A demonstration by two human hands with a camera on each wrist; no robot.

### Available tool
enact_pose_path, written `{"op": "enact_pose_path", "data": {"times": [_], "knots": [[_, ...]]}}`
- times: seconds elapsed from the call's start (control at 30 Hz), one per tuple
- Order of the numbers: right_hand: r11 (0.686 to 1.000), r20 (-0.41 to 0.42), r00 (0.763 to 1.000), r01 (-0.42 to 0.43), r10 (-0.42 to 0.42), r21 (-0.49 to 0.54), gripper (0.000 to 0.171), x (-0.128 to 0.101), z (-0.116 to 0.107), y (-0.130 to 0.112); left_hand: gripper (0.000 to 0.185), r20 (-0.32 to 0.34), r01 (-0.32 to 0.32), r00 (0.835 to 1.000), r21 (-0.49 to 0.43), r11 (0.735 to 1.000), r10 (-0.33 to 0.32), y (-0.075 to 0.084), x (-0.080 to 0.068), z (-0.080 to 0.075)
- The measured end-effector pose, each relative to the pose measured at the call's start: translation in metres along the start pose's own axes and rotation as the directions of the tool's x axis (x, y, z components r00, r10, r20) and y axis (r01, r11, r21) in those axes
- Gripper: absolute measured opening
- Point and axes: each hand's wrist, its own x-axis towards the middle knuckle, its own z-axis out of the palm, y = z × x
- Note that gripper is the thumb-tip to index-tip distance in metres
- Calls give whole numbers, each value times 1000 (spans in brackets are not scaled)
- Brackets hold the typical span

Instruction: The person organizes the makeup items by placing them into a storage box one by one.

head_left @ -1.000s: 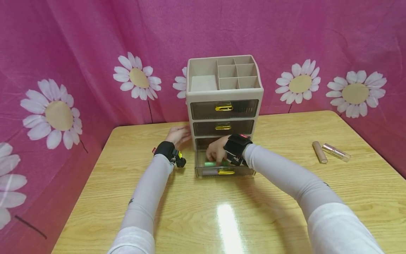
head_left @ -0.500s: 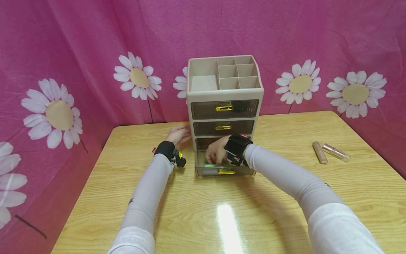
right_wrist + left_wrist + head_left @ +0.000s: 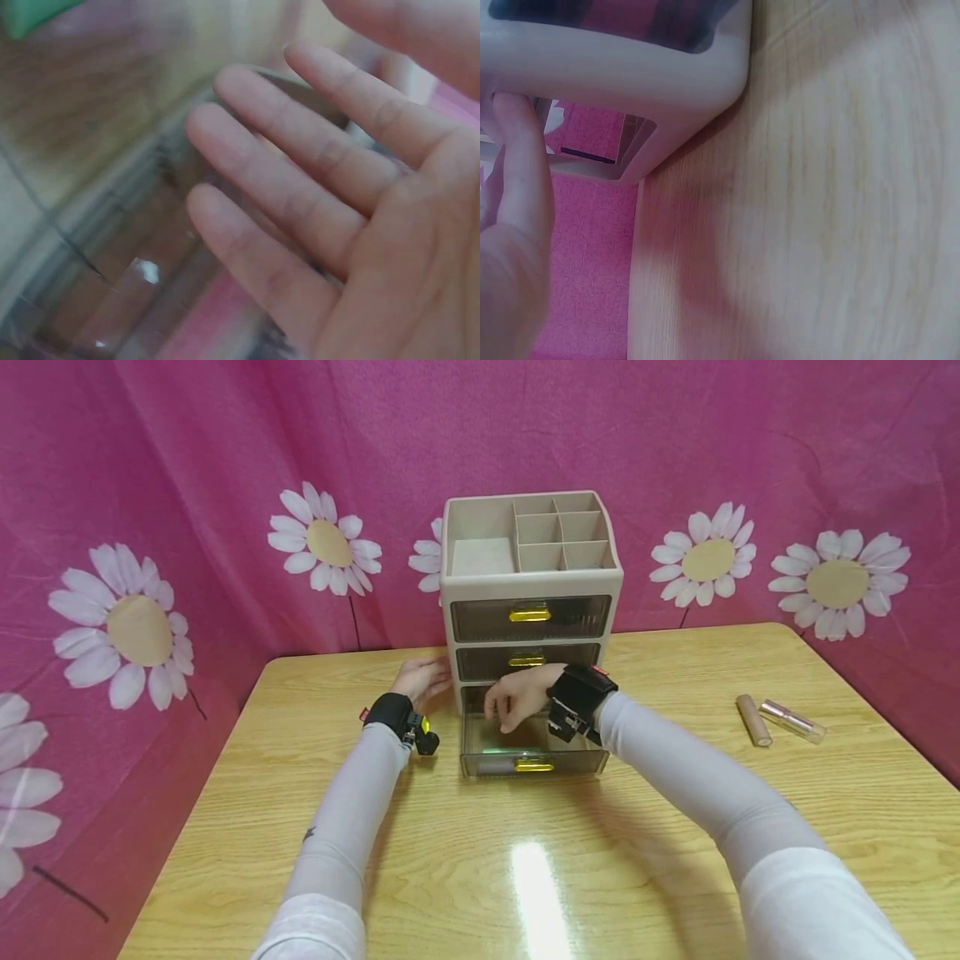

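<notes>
A beige desktop organizer (image 3: 532,583) with smoky see-through drawers and gold handles stands on the table. Its bottom drawer (image 3: 491,766) is pulled out. Something green (image 3: 510,750) lies inside near the front, its kind hard to tell. My right hand (image 3: 517,693) hovers over that drawer and holds nothing. In the right wrist view its fingers (image 3: 262,157) are spread and nearly straight, with blurred drawer contents beyond. My left hand (image 3: 422,681) rests against the organizer's left side, fingers extended; in the left wrist view a finger (image 3: 525,165) touches the frame by an opening.
To the right on the wooden table (image 3: 660,860) lie a brown cosmetic tube (image 3: 753,720) and a clear, pinkish lipstick-like tube (image 3: 793,721). A pink flowered curtain (image 3: 375,460) hangs behind the table. The organizer's top has several open compartments (image 3: 562,531).
My right hand has risen out of the bottom drawer and let go of the green thing, which stays inside. The left hand has kept its place.
</notes>
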Motion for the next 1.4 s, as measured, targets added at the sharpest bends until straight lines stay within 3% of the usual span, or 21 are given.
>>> {"op": "enact_pose_path", "data": {"times": [0.13, 0.23, 0.37, 0.53, 0.6, 0.7, 0.73, 0.77, 0.83, 0.97, 1.0, 1.03, 1.13, 1.23, 1.27, 1.33, 1.4], "knots": [[999, -119, 992, 40, -37, 26, 40, -21, -6, -7, 40, 21, 4, 1000, -20, 1000, -4, 13, -21, 6], [997, -241, 968, 72, -74, -18, 42, -38, -5, -10, 40, 24, 7, 1000, -18, 1000, -7, 18, -28, 9], [988, -396, 908, 98, -136, -116, 42, -62, 1, -14, 40, 16, 19, 1000, -28, 999, -19, 16, -23, 7], [981, -545, 826, 46, -142, -186, 42, -98, 11, -22, 41, 18, 22, 1000, -42, 999, -21, 9, -8, 3], [982, -595, 792, 30, -139, -189, 40, -113, 14, -22, 41, 18, 18, 1000, -38, 999, -17, 7, -3, 1], [982, -676, 723, 18, -143, -188, 38, -136, 18, -13, 41, 8, 10, 1000, -8, 1000, -10, 5, 2, 0], [981, -707, 692, 15, -150, -194, 37, -144, 19, -10, 40, 19, 5, 1000, -22, 1000, -5, 3, 3, -1], [979, -737, 657, 9, -160, -205, 36, -151, 20, -6, 39, 55, -22, 998, -61, 998, 25, -9, 21, -10], [977, -794, 586, -19, -160, -211, 37, -166, 22, 2, 37, 47, -27, 998, -56, 998, 30, -13, 25, -12], [976, -886, 458, -149, -74, -159, 38, -194, 26, 16, 38, 17, -19, 1000, -18, 1000, 19, -14, 28, -12], [975, -900, 434, -182, -36, -126, 38, -201, 27, 18, 40, -26, 16, 1000, 27, 1000, -15, -4, 13, -4], [972, -913, 407, -214, 0, -95, 39, -207, 29, 21, 40, -12, 12, 1000, 20, 1000, -12, -3, 12, -4], [954, -933, 343, -301, 108, 0, 40, -223, 33, 31, 37, 37, -19, 999, -34, 999, 21, -23, 44, -19], [933, -930, 309, -351, 198, 82, 42, -236, 41, 45, 33, 110, -63, 991, -119, 991, 77, -49, 84, -40], [923, -925, 304, -369, 229, 107, 41, -239, 44, 50, 33, 102, -62, 992, -110, 992, 74, -53, 92, -43], [906, -907, 304, -394, 291, 158, 42, -245, 50, 62, 34, 70, -50, 996, -68, 996, 55, -45, 80, -35], [883, -884, 304, -419, 355, 210, 44, -250, 57, 73, 38, 37, -22, 999, -13, 1000, 23, -26, 49, -21]]}}
